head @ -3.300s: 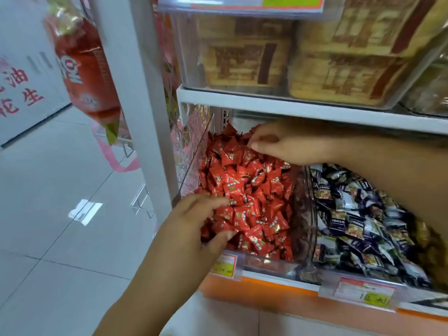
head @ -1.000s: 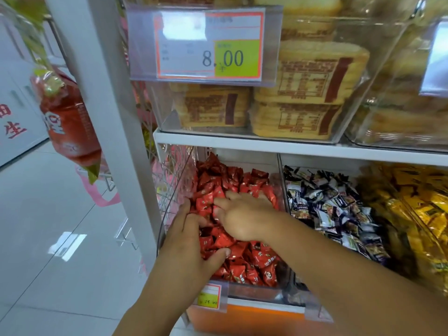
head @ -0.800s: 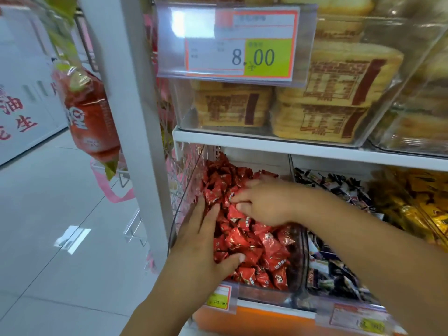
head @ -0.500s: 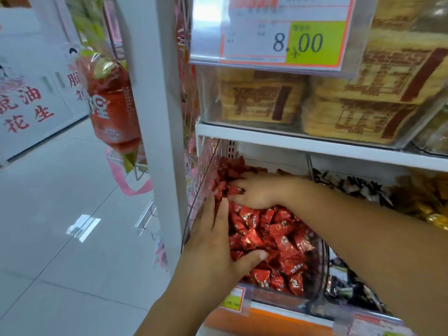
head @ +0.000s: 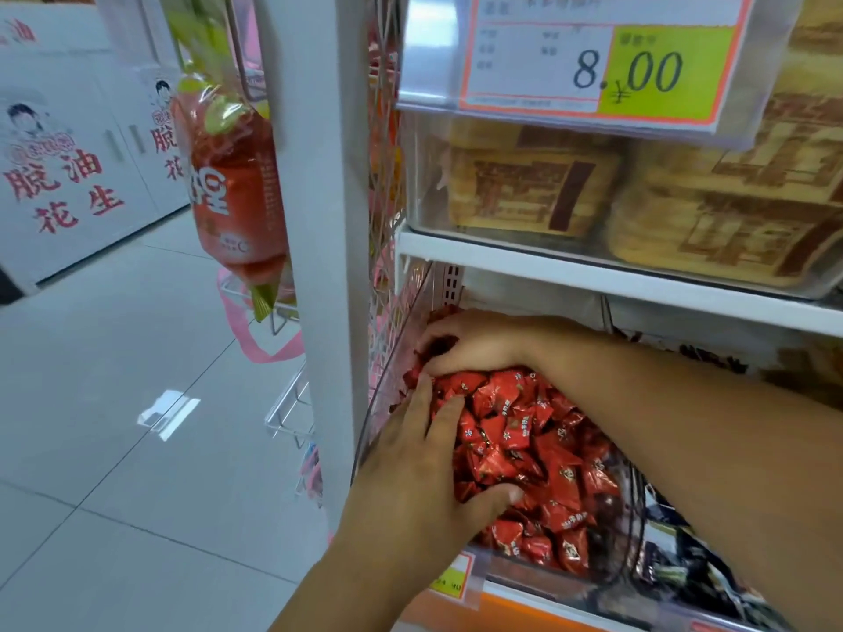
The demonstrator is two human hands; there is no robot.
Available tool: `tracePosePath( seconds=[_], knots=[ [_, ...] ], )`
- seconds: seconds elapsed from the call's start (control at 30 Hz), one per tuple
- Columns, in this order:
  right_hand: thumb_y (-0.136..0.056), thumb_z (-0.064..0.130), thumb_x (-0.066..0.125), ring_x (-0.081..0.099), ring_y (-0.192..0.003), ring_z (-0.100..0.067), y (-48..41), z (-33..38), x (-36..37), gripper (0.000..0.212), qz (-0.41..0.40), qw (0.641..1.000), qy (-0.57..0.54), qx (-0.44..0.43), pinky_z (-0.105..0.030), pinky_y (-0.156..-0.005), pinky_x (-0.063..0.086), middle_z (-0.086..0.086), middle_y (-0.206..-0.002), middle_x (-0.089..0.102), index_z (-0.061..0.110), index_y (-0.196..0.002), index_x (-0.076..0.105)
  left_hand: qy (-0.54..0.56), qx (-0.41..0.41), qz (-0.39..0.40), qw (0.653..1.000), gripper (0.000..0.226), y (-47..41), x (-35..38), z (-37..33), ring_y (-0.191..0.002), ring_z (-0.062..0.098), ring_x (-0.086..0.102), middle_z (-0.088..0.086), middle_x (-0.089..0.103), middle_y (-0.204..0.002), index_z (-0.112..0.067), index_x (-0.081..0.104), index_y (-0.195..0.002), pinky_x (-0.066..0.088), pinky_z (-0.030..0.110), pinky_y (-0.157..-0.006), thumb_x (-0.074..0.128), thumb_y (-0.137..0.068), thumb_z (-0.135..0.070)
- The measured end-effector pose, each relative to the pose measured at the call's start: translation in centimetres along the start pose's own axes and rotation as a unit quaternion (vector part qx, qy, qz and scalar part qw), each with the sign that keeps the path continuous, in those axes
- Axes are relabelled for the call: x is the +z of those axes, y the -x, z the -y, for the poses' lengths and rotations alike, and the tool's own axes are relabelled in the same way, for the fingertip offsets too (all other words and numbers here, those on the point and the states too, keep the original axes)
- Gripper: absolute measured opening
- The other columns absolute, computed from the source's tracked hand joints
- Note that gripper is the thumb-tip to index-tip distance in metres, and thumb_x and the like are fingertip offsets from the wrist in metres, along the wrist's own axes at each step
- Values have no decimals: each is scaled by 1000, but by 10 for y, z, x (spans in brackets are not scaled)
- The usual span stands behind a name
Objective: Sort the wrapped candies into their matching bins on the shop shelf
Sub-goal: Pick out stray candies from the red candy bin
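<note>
As they lie heaped, red candies (head: 524, 431) gleam

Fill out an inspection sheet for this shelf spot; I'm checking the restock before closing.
surface: white shelf board overhead; clear bin on the tier below.
job's things: red candies heaped in the clear bin; dark-wrapped candies in the next bin to the right.
clutter: nothing seen.
grippers: left hand lies on the near left of the heap, fingers straight; right hand at the back, fingers curled round red candies.
cables: nothing seen.
surroundings: price tag reading 8.00; tan packs in the upper bin; orange bag hanging left of the white post; tiled floor.
</note>
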State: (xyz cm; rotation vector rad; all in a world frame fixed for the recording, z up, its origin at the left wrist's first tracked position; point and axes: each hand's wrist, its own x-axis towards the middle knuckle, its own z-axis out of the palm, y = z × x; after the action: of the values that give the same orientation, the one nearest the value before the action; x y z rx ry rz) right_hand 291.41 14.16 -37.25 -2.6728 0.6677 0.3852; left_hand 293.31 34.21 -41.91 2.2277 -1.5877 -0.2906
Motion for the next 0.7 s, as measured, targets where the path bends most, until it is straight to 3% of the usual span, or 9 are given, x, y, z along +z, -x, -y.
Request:
tracePosePath(
  seconds=[0.07,0.2,0.3,0.33,0.4,0.53,0.63,0.7],
  knots=[
    [-77,58,54,52,-112,-13,5,-13,1,38,40,997,66,-1,-39,-99,43,12,-121,59,41,-109,64,-13,4,1,1000,97,1,1,-1,-147,11,-4,-11,-20,-158,-43,-3,-148,13,33,-117,27,-66,-86],
    [-90,47,56,51,-117,-7,32,-25,-20,29,98,988,116,2,-24,-98,37,17,-125,59,37,-116,66,-20,7,7,1000,100,2,2,-3,-147,12,-9,-10,-20,-158,-44,-1,-148,11,34,-117,9,-59,-89],
    [-94,37,56,54,-112,-5,39,-19,-34,28,44,998,47,5,-8,-79,36,12,-127,60,29,-118,67,-8,6,17,1000,95,0,0,-5,-147,12,-7,-11,-17,-158,-44,1,-148,12,34,-117,17,-65,-87],
    [-95,33,54,54,-108,-5,33,-13,-33,27,9,1000,29,-6,-8,-75,36,10,-126,61,27,-118,67,-4,7,19,1000,93,0,0,-6,-147,12,-5,-12,-15,-159,-45,2,-148,13,33,-117,21,-66,-85],
    [-97,33,49,52,-105,-7,15,1,-25,29,-11,999,35,-22,-18,-83,37,9,-127,59,29,-121,63,-4,14,17,1000,91,-1,-1,-7,-147,11,-1,-13,-10,-159,-46,6,-147,15,32,-116,24,-67,-85],
    [-83,65,42,38,-129,-21,-18,7,6,48,101,988,114,11,-42,-106,34,6,-144,43,43,-123,55,0,16,5,1000,87,-2,4,-4,-147,12,7,-13,-1,-160,-48,12,-146,20,32,-115,23,-68,-85],
    [-73,66,44,38,-129,-22,-17,0,8,50,142,977,161,3,-49,-107,31,11,-134,50,45,-116,60,3,20,-2,1000,87,-1,10,-5,-146,13,16,-11,10,-160,-47,20,-145,25,35,-115,18,-68,-86],
    [-79,59,49,41,-124,-19,-9,-8,5,42,135,974,183,-11,-48,-107,30,13,-120,54,41,-115,62,-8,18,-1,1000,87,0,11,-7,-146,14,16,-10,11,-160,-47,21,-145,24,35,-114,15,-68,-86]
  ],
)
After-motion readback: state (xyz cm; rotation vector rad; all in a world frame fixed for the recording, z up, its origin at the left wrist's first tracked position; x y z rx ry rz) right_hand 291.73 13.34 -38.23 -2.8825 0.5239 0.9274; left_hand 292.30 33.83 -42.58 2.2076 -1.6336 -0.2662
